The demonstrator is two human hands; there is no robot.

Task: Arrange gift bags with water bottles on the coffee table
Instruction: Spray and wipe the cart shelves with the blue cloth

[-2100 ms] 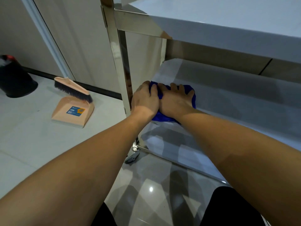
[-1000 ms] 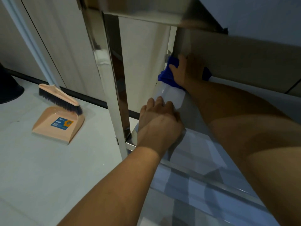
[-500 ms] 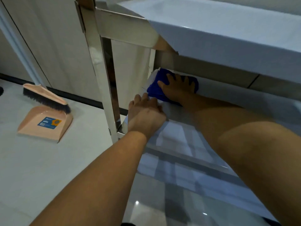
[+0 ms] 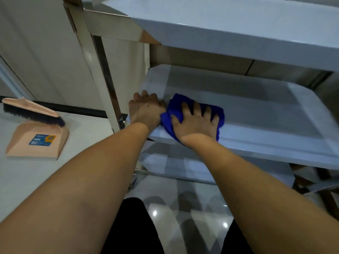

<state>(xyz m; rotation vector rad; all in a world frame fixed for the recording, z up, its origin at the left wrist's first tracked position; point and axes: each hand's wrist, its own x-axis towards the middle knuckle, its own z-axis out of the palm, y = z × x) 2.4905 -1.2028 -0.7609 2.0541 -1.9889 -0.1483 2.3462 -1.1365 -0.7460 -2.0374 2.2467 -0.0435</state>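
Note:
No gift bag or water bottle shows in the head view. A blue cloth [image 4: 176, 104] lies on the white middle shelf [image 4: 256, 114] of a metal-framed table, near its left front. My right hand [image 4: 196, 123] presses flat on the cloth with its fingers spread. My left hand [image 4: 145, 110] rests on the shelf's left front corner, right beside the cloth, and holds nothing. The white table top [image 4: 229, 24] overhangs both hands.
A shiny metal leg [image 4: 99, 70] stands just left of my left hand. A lower shelf [image 4: 174, 165] sits beneath the middle one. On the floor at the left lie a pink dustpan [image 4: 36, 143] and its brush [image 4: 31, 112]. Glossy tiles lie below me.
My right hand has slid the blue cloth from the shelf's back left corner toward the front edge. My left hand has stayed at the corner. The view has pulled back.

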